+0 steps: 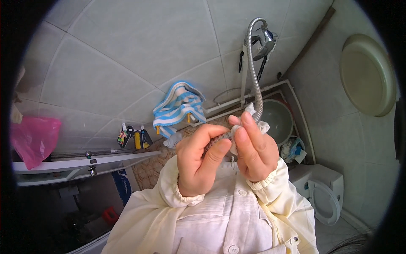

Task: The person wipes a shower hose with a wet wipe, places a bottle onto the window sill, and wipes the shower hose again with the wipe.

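Observation:
A ribbed metal shower hose [253, 67] hangs from the wall mixer tap [267, 44] in a curve and runs down to my hands. My left hand [198, 163] is closed round the hose, thumb and index finger on either side of it. My right hand [256, 154] presses a crumpled white cloth or tissue [264, 127] round the hose, just right of my left hand. The fingers partly hide the cloth, so I cannot tell which it is. The hose's lower end is hidden behind my hands and sleeves.
A blue-and-white striped towel [179, 106] hangs on the tiled wall. At left are a pink plastic bag [36, 139] and a white-edged shelf [101, 161]. A toilet [323, 199], a filled waste bin [292, 150] and a round basin [277, 118] stand at right, below a hanging basin [366, 76].

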Demonstrator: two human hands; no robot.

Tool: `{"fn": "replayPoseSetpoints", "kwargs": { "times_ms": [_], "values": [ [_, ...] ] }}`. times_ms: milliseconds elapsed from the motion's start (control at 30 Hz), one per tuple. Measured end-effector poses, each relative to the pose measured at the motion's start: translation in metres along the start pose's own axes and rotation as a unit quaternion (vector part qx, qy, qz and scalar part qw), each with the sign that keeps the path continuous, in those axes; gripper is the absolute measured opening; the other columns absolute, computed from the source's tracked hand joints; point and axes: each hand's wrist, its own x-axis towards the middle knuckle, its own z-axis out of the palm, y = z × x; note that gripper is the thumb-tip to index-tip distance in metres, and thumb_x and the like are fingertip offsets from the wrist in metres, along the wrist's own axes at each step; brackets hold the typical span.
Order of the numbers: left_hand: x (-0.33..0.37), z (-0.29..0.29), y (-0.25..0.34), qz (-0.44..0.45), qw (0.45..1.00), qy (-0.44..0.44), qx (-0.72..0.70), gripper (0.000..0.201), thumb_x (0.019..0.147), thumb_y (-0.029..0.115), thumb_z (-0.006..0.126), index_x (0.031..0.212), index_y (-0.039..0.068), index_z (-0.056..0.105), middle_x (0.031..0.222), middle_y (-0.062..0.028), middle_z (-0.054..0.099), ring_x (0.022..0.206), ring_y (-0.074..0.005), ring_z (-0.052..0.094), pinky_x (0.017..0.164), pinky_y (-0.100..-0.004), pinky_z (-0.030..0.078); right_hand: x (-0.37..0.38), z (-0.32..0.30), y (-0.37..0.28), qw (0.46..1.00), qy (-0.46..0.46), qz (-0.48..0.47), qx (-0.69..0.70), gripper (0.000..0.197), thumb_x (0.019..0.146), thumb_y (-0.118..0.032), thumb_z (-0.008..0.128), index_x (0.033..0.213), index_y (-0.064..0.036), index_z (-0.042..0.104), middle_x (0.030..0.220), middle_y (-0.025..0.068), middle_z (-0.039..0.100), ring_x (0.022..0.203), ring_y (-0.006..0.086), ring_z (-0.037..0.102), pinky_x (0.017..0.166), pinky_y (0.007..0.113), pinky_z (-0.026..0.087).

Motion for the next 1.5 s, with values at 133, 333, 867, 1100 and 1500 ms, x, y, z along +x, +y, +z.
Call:
{"fn": "replayPoseSetpoints", "kwargs": {
  "times_ms": [133, 333, 867, 1100, 1500],
  "values": [
    [0.002, -0.001, 0.001, -0.051, 0.992, 0.011, -0.118, 0.019, 0.093, 0.015, 0.052, 0.092, -0.004, 0.057, 0.061, 0.0007, 0.052, 0.051, -0.0045, 0.043, 0.046, -0.0201, 0.032, -0.001, -0.001, -0.001, 0.994, -0.03, -0.068, -0.079, 0.038, 0.067, 0.001, 0.067, 0.105, 0.0027, 0.065, 0.116, 0.0215, 0.058, 0.075, 0.0199, 0.064, 0.061, 0.026, 0.051],
    [0.006, -0.004, -0.007, -0.076, 0.986, 0.016, -0.145, 0.031, 0.098, 0.023, 0.043, 0.086, -0.003, 0.057, 0.053, 0.0023, 0.046, 0.047, -0.0027, 0.037, 0.044, -0.0199, 0.026, 0.0, -0.01, -0.004, 0.997, -0.072, -0.002, -0.038, 0.031, 0.071, 0.006, 0.066, 0.101, 0.0023, 0.065, 0.119, 0.0207, 0.056, 0.088, 0.0243, 0.064, 0.073, 0.029, 0.053],
    [0.007, -0.01, 0.0, -0.025, 0.996, -0.082, -0.038, 0.031, 0.095, 0.025, 0.049, 0.082, -0.002, 0.059, 0.054, -0.0012, 0.049, 0.045, -0.0069, 0.041, 0.044, -0.0229, 0.033, 0.038, -0.017, 0.003, 0.967, -0.019, 0.161, 0.196, 0.031, 0.069, 0.005, 0.067, 0.1, 0.0023, 0.064, 0.098, 0.0157, 0.064, 0.085, 0.0255, 0.063, 0.074, 0.03, 0.05],
    [0.008, -0.012, 0.0, 0.007, 0.997, -0.08, 0.001, 0.026, 0.093, 0.021, 0.051, 0.082, -0.001, 0.058, 0.057, -0.0053, 0.053, 0.045, -0.0155, 0.05, 0.046, -0.0261, 0.037, 0.044, -0.028, 0.004, 0.963, -0.093, 0.161, 0.196, 0.027, 0.071, 0.007, 0.063, 0.097, 0.0029, 0.066, 0.092, 0.0149, 0.064, 0.08, 0.0235, 0.064, 0.069, 0.027, 0.05],
    [0.012, -0.006, -0.007, 0.18, 0.966, -0.041, 0.18, 0.016, 0.086, 0.015, 0.059, 0.085, -0.001, 0.057, 0.057, -0.0102, 0.05, 0.046, -0.0264, 0.051, 0.044, -0.032, 0.036, 0.048, -0.033, -0.003, 0.959, -0.092, 0.201, 0.175, 0.019, 0.072, 0.007, 0.062, 0.091, 0.0026, 0.064, 0.088, 0.0142, 0.062, 0.071, 0.0224, 0.062, 0.061, 0.026, 0.048]
  ]
}}
